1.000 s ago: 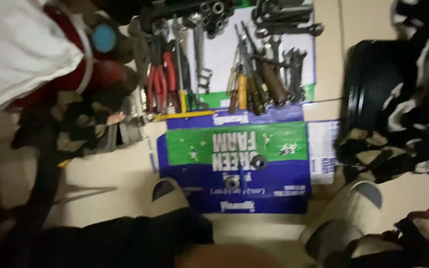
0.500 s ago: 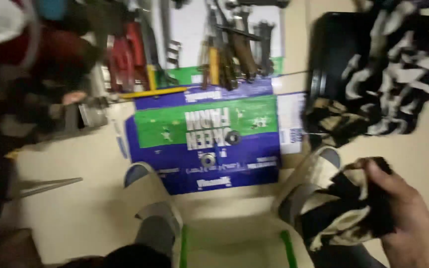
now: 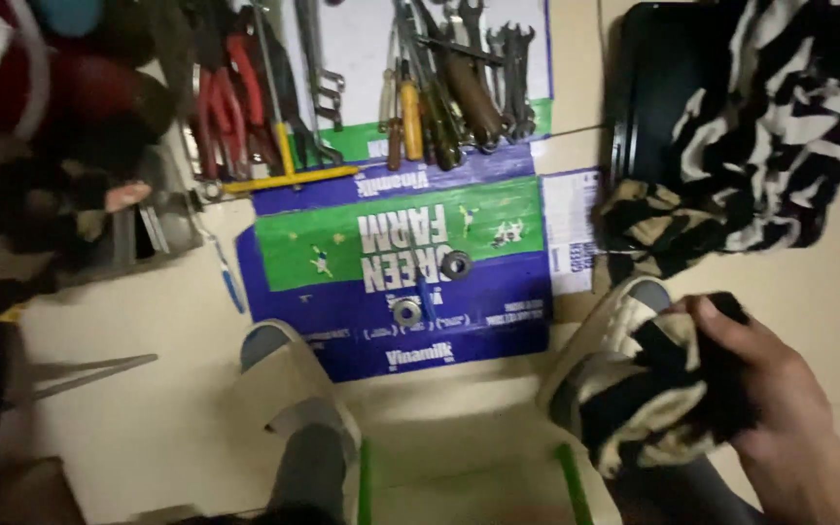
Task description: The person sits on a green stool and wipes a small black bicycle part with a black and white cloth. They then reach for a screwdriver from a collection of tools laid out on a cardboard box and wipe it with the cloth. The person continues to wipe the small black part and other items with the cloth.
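- Right hand (image 3: pixel 780 408): lower right of the view, fingers curled and clenched around a bunched black-and-cream striped cloth (image 3: pixel 653 399), thumb on top. The wad sits just above the right slipper (image 3: pixel 600 335).
- Left hand: not in view; whether it is spread or closed cannot be told. The gloved hand (image 3: pixel 99 209) at the left edge appears to belong to another person, beside a grey metal part (image 3: pixel 162 228).
- Flattened carton (image 3: pixel 401 262): blue and green, laid on the floor as a work mat, apparently to keep parts off the tiles. Two round metal rings (image 3: pixel 430 287) rest on it.
- Hand tools (image 3: pixel 391 87): pliers, screwdrivers and spanners set in a row along the carton's far edge, handles side by side, seemingly for easy picking.
- More striped cloth (image 3: pixel 751 146): heaped on a black case (image 3: pixel 653 87), upper right.
- Left slipper (image 3: pixel 289 379): on the floor just below the carton.
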